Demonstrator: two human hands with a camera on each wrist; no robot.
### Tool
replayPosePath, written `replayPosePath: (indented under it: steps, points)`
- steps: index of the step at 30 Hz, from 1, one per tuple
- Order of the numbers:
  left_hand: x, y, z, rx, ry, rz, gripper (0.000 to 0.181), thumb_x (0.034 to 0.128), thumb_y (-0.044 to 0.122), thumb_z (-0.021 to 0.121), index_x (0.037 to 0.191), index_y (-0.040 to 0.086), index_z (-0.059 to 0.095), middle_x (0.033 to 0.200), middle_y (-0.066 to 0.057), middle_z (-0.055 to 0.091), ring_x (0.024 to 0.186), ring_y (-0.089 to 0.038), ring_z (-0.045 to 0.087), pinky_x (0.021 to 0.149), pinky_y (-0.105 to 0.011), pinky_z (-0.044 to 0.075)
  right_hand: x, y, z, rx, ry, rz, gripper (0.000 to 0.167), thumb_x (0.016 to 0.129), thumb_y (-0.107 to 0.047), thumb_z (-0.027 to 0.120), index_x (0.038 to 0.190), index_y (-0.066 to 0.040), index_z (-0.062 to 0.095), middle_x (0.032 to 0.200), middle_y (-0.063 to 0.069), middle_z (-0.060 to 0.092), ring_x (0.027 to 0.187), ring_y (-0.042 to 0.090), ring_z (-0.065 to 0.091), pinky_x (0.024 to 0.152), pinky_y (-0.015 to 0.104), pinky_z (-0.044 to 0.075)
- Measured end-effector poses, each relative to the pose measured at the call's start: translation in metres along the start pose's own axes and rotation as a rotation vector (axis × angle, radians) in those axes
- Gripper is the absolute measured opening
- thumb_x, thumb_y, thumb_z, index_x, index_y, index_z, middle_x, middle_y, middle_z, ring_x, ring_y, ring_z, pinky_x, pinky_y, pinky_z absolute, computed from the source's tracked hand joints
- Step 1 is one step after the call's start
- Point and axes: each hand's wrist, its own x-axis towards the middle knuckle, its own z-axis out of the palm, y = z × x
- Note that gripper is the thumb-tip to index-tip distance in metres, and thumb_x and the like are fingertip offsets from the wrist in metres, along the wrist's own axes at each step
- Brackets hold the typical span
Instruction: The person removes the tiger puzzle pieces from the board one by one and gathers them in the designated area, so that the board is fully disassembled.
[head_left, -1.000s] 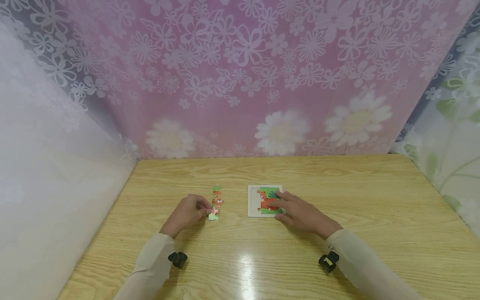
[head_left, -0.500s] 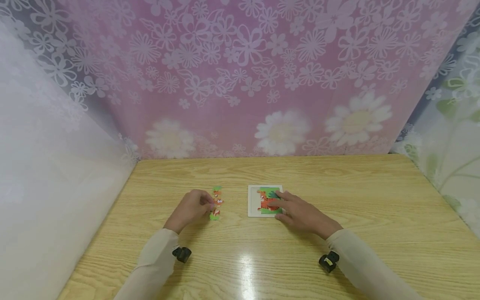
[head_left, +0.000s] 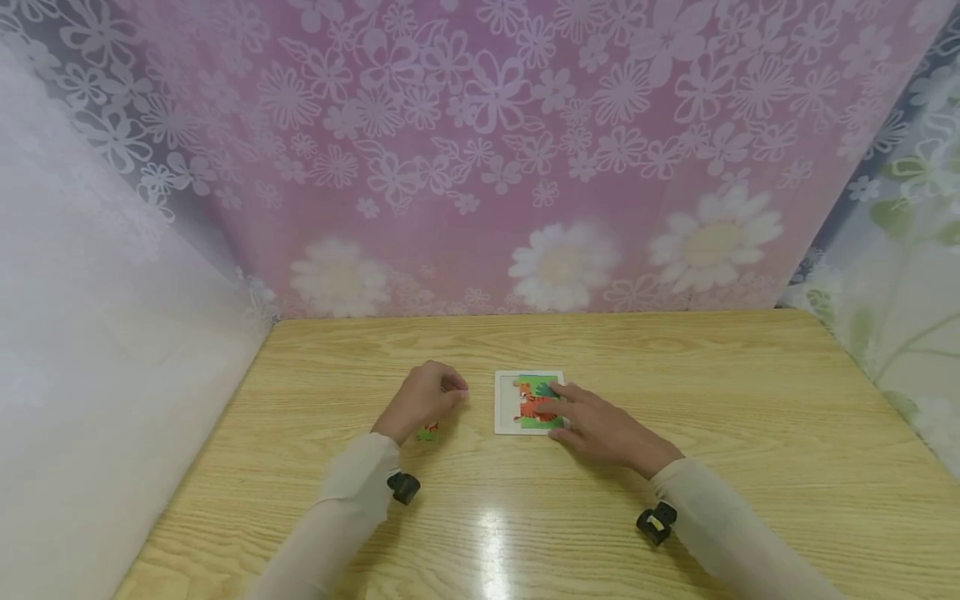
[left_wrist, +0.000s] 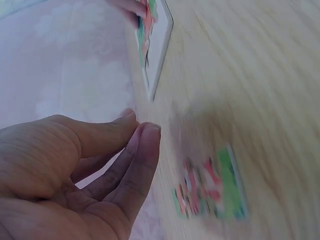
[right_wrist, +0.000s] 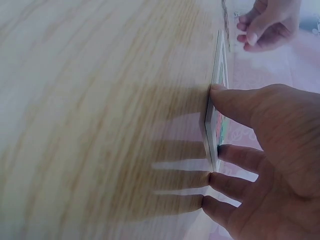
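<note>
My left hand (head_left: 423, 400) hovers between the loose puzzle pieces and the puzzle tray. Its thumb and fingertips (left_wrist: 149, 135) meet, with nothing visible between them. Below it lies a green, red and white puzzle piece (left_wrist: 220, 187), blurred in the left wrist view; my hand covers the place where other pieces lay. The white-rimmed puzzle tray (head_left: 507, 402) lies flat, holding an orange tiger picture on green at its right, with a pale bare strip at its left. My right hand (head_left: 603, 423) rests on the tray's right part, fingers spread, thumb at the near edge (right_wrist: 215, 95).
Everything lies on a wood-grain table (head_left: 712, 400). A pink flowered cloth (head_left: 465, 208) hangs behind its far edge, with pale cloths at both sides. Each wrist bears a small black camera (head_left: 403, 487).
My left hand has left the near puzzle piece and moved right and away, towards the tray. That piece now lies flat. My right hand has stayed in place on the tray.
</note>
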Motion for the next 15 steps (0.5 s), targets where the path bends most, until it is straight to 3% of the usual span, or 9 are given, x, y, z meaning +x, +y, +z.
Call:
replayPosePath:
  steps: [9, 15]
  points:
    - [0.024, 0.019, 0.024, 0.016, 0.009, 0.052, 0.014, 0.0976, 0.01, 0.069, 0.106, 0.002, 0.076, 0.105, -0.008, 0.073, 0.094, -0.022, 0.068, 0.083, -0.038, 0.056, 0.001, 0.001, 0.0, -0.003, -0.004, 0.019, 0.044, 0.102, -0.022, 0.064, 0.143, -0.007, 0.058, 0.152, 0.032, 0.038, 0.14, 0.051, 0.035, 0.106, 0.064, 0.039]
    - [0.031, 0.032, 0.039, -0.001, 0.016, 0.059, 0.015, 0.0965, 0.007, 0.07, 0.107, -0.001, 0.075, 0.105, -0.011, 0.073, 0.096, -0.024, 0.069, 0.084, -0.038, 0.056, 0.001, 0.001, 0.0, 0.0, -0.002, 0.016, 0.043, 0.101, -0.02, 0.065, 0.141, -0.006, 0.059, 0.152, 0.032, 0.04, 0.14, 0.051, 0.037, 0.104, 0.062, 0.041]
